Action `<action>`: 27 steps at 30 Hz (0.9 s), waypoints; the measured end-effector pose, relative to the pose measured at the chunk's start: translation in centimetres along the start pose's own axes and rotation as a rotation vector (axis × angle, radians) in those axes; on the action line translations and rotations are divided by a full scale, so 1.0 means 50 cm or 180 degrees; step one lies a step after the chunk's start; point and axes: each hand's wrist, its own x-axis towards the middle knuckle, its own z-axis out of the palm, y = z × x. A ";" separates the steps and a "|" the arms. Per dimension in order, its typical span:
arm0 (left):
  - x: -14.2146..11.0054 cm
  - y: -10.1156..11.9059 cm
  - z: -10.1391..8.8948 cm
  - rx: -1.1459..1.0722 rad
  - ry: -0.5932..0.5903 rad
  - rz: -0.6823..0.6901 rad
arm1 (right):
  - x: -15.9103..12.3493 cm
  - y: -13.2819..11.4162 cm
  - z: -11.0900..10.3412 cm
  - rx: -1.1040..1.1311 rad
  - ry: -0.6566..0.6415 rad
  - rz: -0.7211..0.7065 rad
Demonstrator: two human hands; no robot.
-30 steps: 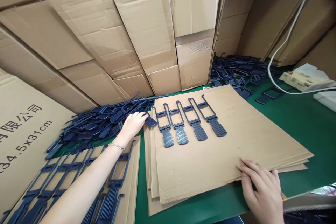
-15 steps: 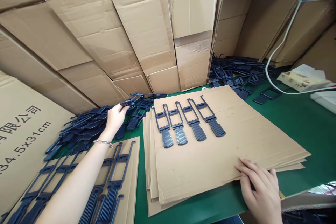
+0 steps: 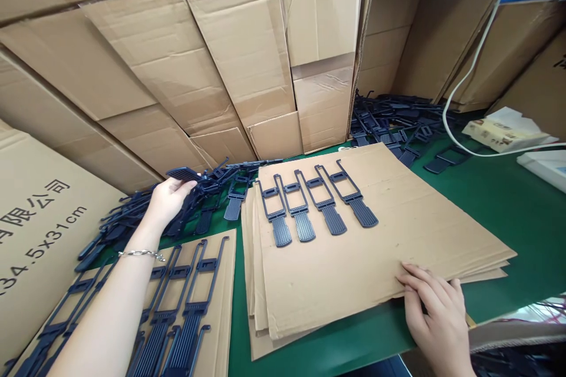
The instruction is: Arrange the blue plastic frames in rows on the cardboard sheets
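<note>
Plastic clips (image 3: 186, 175) are what we handle here, dark blue and flat, each with a ribbed paddle at one end and a thin open frame at the other. Nearest us, our right hand (image 3: 435, 315) lies flat with fingers spread on the near edge of the cardboard sheets (image 3: 375, 271), pressing on them and gripping nothing. To the left, a filled sheet (image 3: 221, 306) carries a row of clips under our forearm. Further out, our left hand (image 3: 167, 200) is closed around one clip by its ribbed end, raised just above the loose pile (image 3: 132, 218). Four clips (image 3: 316, 203) lie side by side on the top sheet. We judge each piece light and fairly stiff, though the thin frame could flex or snag in the tangle, so the broad ribbed paddle looks the surest hold. Behind stand flattened cartons (image 3: 221, 59), with another pile (image 3: 393, 118) far right.
</note>
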 end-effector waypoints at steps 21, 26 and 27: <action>0.024 0.056 -0.114 -0.2552 0.1410 0.0538 | -0.003 0.000 0.002 0.0057 0.0028 0.0146; -0.051 0.185 -0.085 -0.2550 0.1243 0.1388 | 0.020 -0.049 -0.022 0.0492 0.0243 0.0569; -0.071 0.217 -0.066 -0.2580 0.1186 0.1411 | 0.033 -0.072 -0.029 0.0779 0.0281 0.0584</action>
